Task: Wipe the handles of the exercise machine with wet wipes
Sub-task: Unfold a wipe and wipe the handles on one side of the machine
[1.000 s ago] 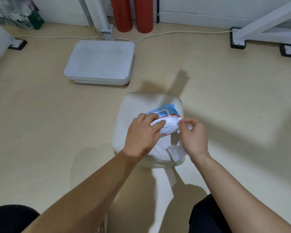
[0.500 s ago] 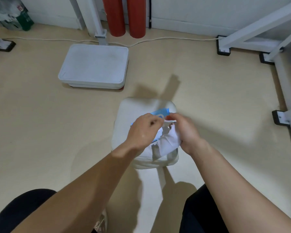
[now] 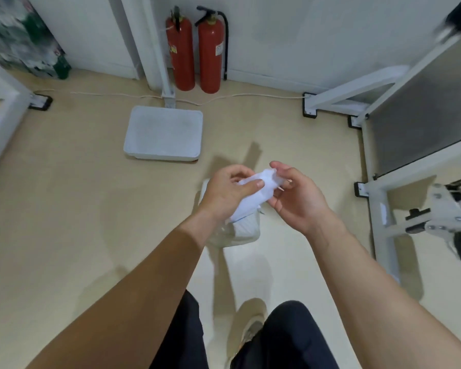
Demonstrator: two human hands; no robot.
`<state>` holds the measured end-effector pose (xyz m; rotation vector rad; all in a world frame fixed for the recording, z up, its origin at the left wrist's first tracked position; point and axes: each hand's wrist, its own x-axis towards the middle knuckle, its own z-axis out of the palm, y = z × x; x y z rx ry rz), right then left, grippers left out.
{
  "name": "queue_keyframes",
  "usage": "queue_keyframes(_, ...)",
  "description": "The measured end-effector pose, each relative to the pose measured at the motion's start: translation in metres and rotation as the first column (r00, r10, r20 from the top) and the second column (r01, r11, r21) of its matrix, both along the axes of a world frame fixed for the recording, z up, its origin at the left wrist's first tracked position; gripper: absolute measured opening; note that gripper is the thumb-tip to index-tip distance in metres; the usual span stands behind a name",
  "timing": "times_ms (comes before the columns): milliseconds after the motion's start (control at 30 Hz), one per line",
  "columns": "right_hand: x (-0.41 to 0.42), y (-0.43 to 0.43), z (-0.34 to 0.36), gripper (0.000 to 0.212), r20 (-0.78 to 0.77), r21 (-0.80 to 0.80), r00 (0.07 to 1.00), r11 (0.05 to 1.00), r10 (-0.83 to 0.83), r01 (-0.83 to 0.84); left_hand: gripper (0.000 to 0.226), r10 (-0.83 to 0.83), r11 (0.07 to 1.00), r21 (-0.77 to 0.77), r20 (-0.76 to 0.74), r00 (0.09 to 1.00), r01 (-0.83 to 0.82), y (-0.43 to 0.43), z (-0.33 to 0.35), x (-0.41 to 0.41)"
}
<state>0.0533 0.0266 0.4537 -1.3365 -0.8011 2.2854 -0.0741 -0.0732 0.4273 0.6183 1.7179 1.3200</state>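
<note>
My left hand (image 3: 228, 189) grips a white wet-wipe bundle (image 3: 254, 198), thumb across its front. A thin blue edge shows at the bundle's lower end, and I cannot tell whether the pack is inside it. My right hand (image 3: 297, 199) pinches the bundle's upper end with curled fingers. Both hands are raised above a white padded stool (image 3: 246, 231), which they mostly hide. The exercise machine's white frame (image 3: 381, 235) and a metal bracket (image 3: 442, 217) stand at the right. No handle is plainly in view.
A white scale platform (image 3: 163, 133) lies on the beige floor ahead, with two red fire extinguishers (image 3: 194, 51) against the wall behind it. A cable (image 3: 250, 95) runs along the floor. Another white frame (image 3: 0, 118) sits at the left. My legs fill the bottom edge.
Both hands have lifted off the stool with the white bundle. The pack's blue face no longer shows. The view has risen and swung, bringing the machine frame in at the right.
</note>
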Motion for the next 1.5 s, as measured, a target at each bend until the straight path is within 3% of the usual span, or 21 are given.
queue_keyframes(133,0.009,-0.017,0.112,0.023,0.11,0.185,0.991,0.978,0.077,-0.096,0.023,0.035,0.999,0.021,-0.223,0.974,-0.031,-0.007,0.11,-0.004)
queue_keyframes(233,0.013,-0.031,0.175,0.021,0.217,0.271,0.97,0.947,0.113,-0.171,0.015,0.037,0.999,-0.018,-0.477,0.878,-0.052,-0.015,0.18,-0.009)
queue_keyframes(300,0.014,-0.039,0.21,0.015,0.313,0.368,0.944,0.903,0.105,-0.223,0.008,0.061,0.998,0.057,-0.593,0.803,-0.034,-0.017,0.217,-0.014)
queue_keyframes(433,0.018,-0.049,0.257,0.011,0.473,0.562,0.881,0.775,-0.015,-0.289,0.008,-0.035,0.973,0.133,-0.723,0.69,0.188,-0.01,0.272,-0.026)
queue_keyframes(567,0.025,-0.056,0.284,0.023,0.631,0.69,0.748,0.591,-0.208,-0.418,0.011,-0.311,0.912,-0.039,-0.714,0.627,0.409,-0.001,0.311,-0.033)
queue_keyframes(667,0.033,-0.068,0.303,0.028,0.617,0.733,0.721,0.565,-0.316,-0.38,0.014,-0.501,0.828,-0.149,-0.63,0.593,0.541,0.009,0.331,-0.031)
queue_keyframes(733,0.039,-0.072,0.31,0.026,0.494,0.775,0.794,0.593,-0.353,-0.219,0.015,-0.591,0.774,-0.102,-0.47,0.655,0.625,0.017,0.341,-0.028)
queue_keyframes(800,0.047,-0.07,0.316,0.027,0.31,0.775,0.869,0.632,-0.386,0.004,0.016,-0.627,0.77,-0.026,-0.219,0.748,0.638,0.027,0.347,-0.024)
queue_keyframes(867,0.054,-0.062,0.32,0.035,0.16,0.736,0.882,0.649,-0.443,0.192,0.017,-0.612,0.791,0.02,0.025,0.79,0.612,0.037,0.349,-0.019)
queue_keyframes(933,0.058,-0.049,0.324,0.038,0.104,0.699,0.866,0.656,-0.489,0.286,0.015,-0.549,0.832,0.066,0.247,0.799,0.551,0.051,0.347,-0.014)
queue_keyframes(1000,0.059,-0.035,0.325,0.04,0.118,0.694,0.855,0.658,-0.505,0.293,0.015,-0.463,0.878,0.125,0.459,0.758,0.461,0.067,0.347,-0.007)
queue_keyframes(1067,0.058,-0.015,0.324,0.038,0.158,0.72,0.819,0.632,-0.552,0.287,0.026,-0.409,0.908,0.155,0.518,0.751,0.388,0.086,0.349,0.0)
queue_keyframes(1167,0.056,0.021,0.315,0.035,0.196,0.806,0.744,0.537,-0.639,0.248,0.034,-0.321,0.947,0.143,0.419,0.85,0.287,0.116,0.348,0.005)
queue_keyframes(1200,0.056,0.032,0.311,0.036,0.217,0.843,0.713,0.496,-0.667,0.208,0.035,-0.294,0.955,0.128,0.327,0.898,0.267,0.125,0.347,0.006)
queue_keyframes(1267,0.054,0.052,0.301,0.037,0.272,0.892,0.645,0.439,-0.714,0.11,0.03,-0.244,0.963,0.116,0.001,0.97,0.242,0.143,0.345,0.009)
queue_keyframes(1367,0.048,0.08,0.288,0.029,0.337,0.918,0.557,0.397,-0.759,-0.015,0.021,-0.182,0.957,0.148,-0.359,0.915,0.248,0.168,0.339,0.012)
queue_keyframes(1500,0.038,0.121,0.281,0.031,0.375,0.914,0.533,0.399,-0.758,-0.076,0.025,-0.159,0.962,0.139,-0.414,0.896,0.235,0.199,0.329,0.011)
